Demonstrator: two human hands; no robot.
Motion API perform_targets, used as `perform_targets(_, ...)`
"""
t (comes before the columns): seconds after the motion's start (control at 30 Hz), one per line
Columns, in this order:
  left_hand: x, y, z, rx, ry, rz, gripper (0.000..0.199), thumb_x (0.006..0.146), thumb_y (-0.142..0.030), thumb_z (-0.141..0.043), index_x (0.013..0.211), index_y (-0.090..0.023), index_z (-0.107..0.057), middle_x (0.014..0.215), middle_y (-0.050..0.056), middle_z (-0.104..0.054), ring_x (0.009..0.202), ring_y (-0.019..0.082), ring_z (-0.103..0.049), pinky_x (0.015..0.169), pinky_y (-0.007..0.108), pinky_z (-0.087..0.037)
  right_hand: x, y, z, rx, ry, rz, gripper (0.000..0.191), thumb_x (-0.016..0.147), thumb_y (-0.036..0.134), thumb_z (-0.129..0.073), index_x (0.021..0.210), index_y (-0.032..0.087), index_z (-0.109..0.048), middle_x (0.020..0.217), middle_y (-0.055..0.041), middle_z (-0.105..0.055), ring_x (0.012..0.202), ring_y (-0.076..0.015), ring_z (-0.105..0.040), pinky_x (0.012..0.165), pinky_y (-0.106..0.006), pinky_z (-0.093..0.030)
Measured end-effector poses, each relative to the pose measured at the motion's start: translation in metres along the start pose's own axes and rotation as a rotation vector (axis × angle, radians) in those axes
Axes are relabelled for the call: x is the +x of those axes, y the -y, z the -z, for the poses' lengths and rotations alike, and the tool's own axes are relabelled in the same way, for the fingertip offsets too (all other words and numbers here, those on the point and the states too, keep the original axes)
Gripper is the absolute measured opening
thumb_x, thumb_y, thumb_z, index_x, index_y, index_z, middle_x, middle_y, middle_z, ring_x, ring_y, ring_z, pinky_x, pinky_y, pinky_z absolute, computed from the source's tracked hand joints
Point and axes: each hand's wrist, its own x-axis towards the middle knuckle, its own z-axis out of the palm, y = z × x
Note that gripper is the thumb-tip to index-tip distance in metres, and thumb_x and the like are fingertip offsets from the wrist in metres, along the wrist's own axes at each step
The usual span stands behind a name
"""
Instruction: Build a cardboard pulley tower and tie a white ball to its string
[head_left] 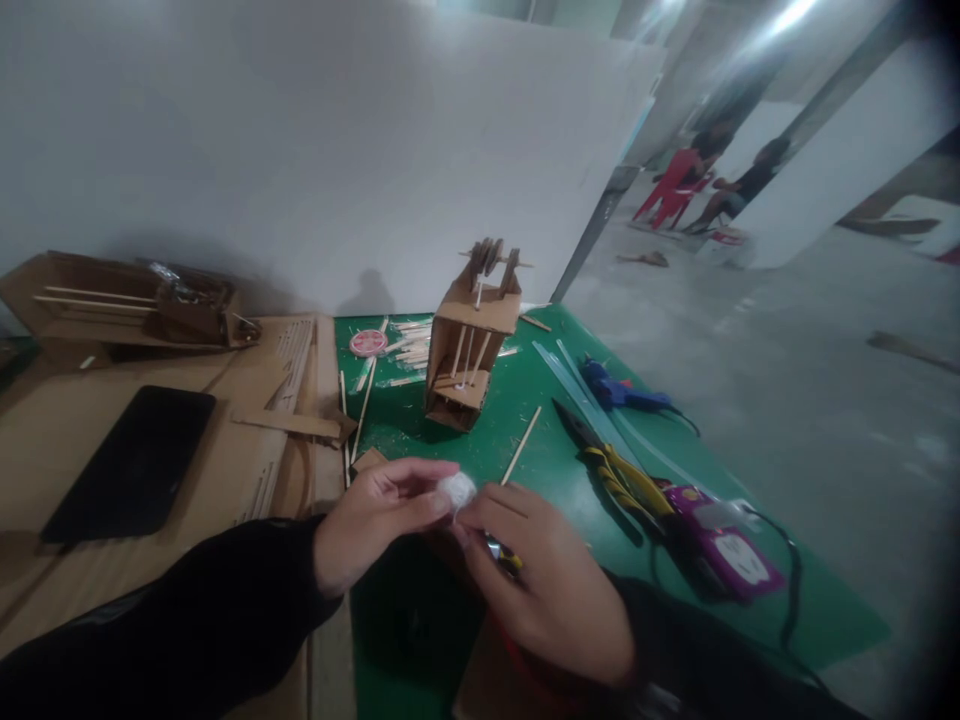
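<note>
R hand [553, 582], rnd wht ball [457, 488]

Small white ball [457, 488], apparently thread-wound, held in mid-air

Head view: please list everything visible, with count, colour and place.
ball: 1, white, at fingertips
tool: 1, silver and yellow, partly hidden, lower centre
models: 2, brown, centre and left
sticks: many, pale, centre and left
scraps: several, brown, left
disc: 1, red and white, centre
pliers: 1, black and yellow, right
glue gun: 1, blue, right
strips: 2+, clear, right
box: 1, purple, right
cable: 1+, black, right
tablet: 1, black, left
table: 1, green, centre
board: 1, brown, left
panel: 1, white, back
people: 2, colours unclear, background
chair: 1+, red, background
left hand: 1, black sleeve, at ball
right hand: 1, black sleeve, at ball
</note>
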Motion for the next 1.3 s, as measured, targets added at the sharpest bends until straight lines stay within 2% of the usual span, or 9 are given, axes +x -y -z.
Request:
perform_targets(0.1,-0.001,0.001,-0.002,0.044,0.020,-0.056,0.031,0.075,-0.025,-0.075,0.104,-0.019,-0.067,0.090,0.003,-0.069,0.083,0.014,-0.062,0.079,0.027,-0.047,-0.001,-0.002,-0.001,-0.031,-0.030,-0.017,0.016,0.088,0.013,-0.043,0.077,0.016,-0.054,0.075,-0.0051,-0.056,0.069,-0.0166,-0.047,0.063,-0.029,-0.031)
perform_targets(0.23,-0.003,0.004,-0.005,0.045,0.013,-0.067,0.038,0.080,-0.027,-0.070,0.116,-0.021,-0.061,0.103,0.005,-0.067,0.095,0.016,-0.060,0.084,0.027,-0.045,-0.005,-0.005,-0.012,-0.108,-0.054,0.047,0.017,0.089,0.012,-0.042,0.081,0.015,-0.057,0.076,-0.0061,-0.057,0.069,-0.0170,-0.045,0.064,-0.030,-0.030)
perform_targets(0.43,-0.006,0.002,-0.007,-0.004,0.026,-0.078,0.029,0.080,-0.032,-0.069,0.107,-0.019,-0.068,0.099,0.005,-0.069,0.094,0.018,-0.060,0.086,0.028,-0.043,-0.007,-0.012,-0.025,-0.132,-0.079,0.051,0.023,0.090,0.014,-0.040,0.078,0.015,-0.060,0.074,-0.0068,-0.059,0.068,-0.0169,-0.046,0.065,-0.031,-0.031)
perform_targets(0.7,-0.014,-0.002,-0.011,0.020,0.182,-0.031,0.029,0.081,-0.034,-0.069,0.107,-0.020,-0.069,0.095,0.003,-0.068,0.090,0.014,-0.058,0.084,0.023,-0.042,0.016,-0.048,-0.003,0.410,0.246,-0.192,0.026,0.088,0.028,-0.052,0.072,0.012,-0.065,0.070,-0.0024,-0.062,0.065,-0.0127,-0.052,0.063,-0.024,-0.042)
perform_targets(0.83,-0.016,-0.002,-0.013,0.083,0.234,0.035,0.032,0.080,-0.036,-0.069,0.106,-0.018,-0.068,0.099,0.006,-0.064,0.093,0.017,-0.058,0.084,0.027,-0.044,0.026,-0.065,0.010,0.468,0.386,-0.347,0.026,0.085,0.028,-0.053,0.082,0.010,-0.071,0.074,-0.0033,-0.067,0.066,-0.0131,-0.056,0.064,-0.023,-0.043)
perform_targets(0.93,-0.016,0.000,-0.013,0.116,0.226,0.026,0.034,0.078,-0.038,-0.070,0.104,-0.016,-0.066,0.111,0.008,-0.058,0.099,0.019,-0.057,0.085,0.028,-0.044,0.029,-0.071,0.016,0.460,0.397,-0.370,0.024,0.083,0.027,-0.055,0.078,0.011,-0.072,0.071,-0.0024,-0.068,0.065,-0.0131,-0.056,0.065,-0.023,-0.043)
perform_targets(1.07,-0.014,0.004,-0.013,0.126,0.233,0.092,0.037,0.079,-0.040,-0.069,0.104,-0.014,-0.062,0.098,0.007,-0.063,0.092,0.018,-0.059,0.082,0.028,-0.045,0.031,-0.070,0.021,0.505,0.352,-0.429,0.021,0.080,0.020,-0.052,0.072,0.012,-0.070,0.063,-0.0002,-0.063,0.059,-0.0116,-0.054,0.057,-0.021,-0.039)
perform_targets(1.17,-0.011,0.009,-0.012,0.146,0.191,0.080,0.039,0.075,-0.041,-0.072,0.100,-0.014,-0.058,0.089,0.005,-0.063,0.084,0.016,-0.060,0.077,0.027,-0.046,0.032,-0.062,0.027,0.536,0.287,-0.449,0.020,0.078,0.016,-0.050,0.067,0.013,-0.066,0.059,0.0012,-0.058,0.056,-0.0102,-0.051,0.054,-0.020,-0.037)
perform_targets(1.3,-0.006,0.015,-0.009,0.167,0.152,0.070,0.041,0.076,-0.041,-0.071,0.103,-0.014,-0.057,0.097,0.006,-0.064,0.090,0.017,-0.060,0.081,0.029,-0.045,0.029,-0.042,0.034,0.553,0.257,-0.388,0.020,0.080,0.020,-0.051,0.066,0.012,-0.063,0.060,0.0013,-0.055,0.055,-0.0089,-0.046,0.052,-0.018,-0.035)
